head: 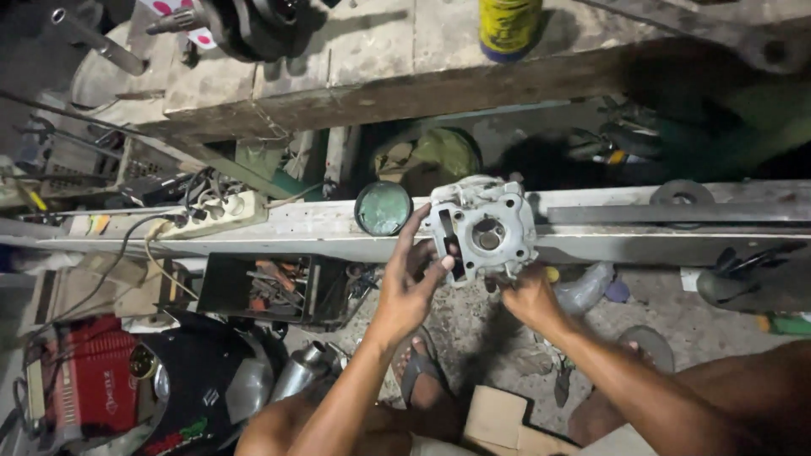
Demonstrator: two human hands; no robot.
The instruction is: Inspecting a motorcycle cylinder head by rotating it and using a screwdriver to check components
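Currently both hands hold a grey cast-metal engine cylinder block, bore facing the camera, in front of a long pale metal beam. Left hand clasps its left edge, thumb on the face, fingers behind. Right hand grips its lower right corner. A round green-glass lens sits just left of the block.

Cut off by the top edge: yellow can; cut off at the left and bottom too: red box and black helmet. Hidden behind the grey engine part: most fingers of the right hand; some of the left hand too. Too dark and small to tell apart: tools in the black tray.
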